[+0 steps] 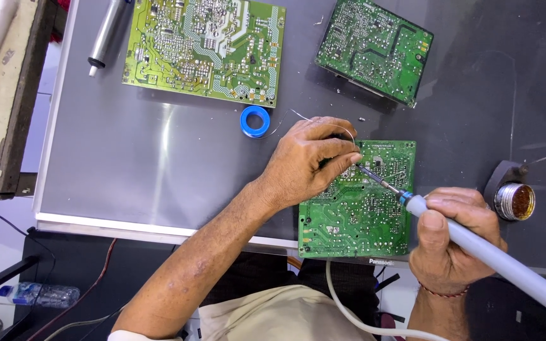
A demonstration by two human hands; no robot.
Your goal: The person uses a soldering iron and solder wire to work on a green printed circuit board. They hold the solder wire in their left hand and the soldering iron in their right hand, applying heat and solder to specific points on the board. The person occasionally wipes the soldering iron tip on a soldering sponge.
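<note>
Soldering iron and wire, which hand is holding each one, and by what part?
The right hand grips the soldering iron by its grey handle. The left hand pinches the thin solder wire near its free end, over the green circuit board.

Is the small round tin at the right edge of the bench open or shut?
Open. The tin has no lid on it, and its amber-brown contents show inside the metal rim. It sits apart from the right hand holding the soldering iron.

Left hand [308,165] fingers pinched, right hand [453,237] fisted — forearms converging
</note>
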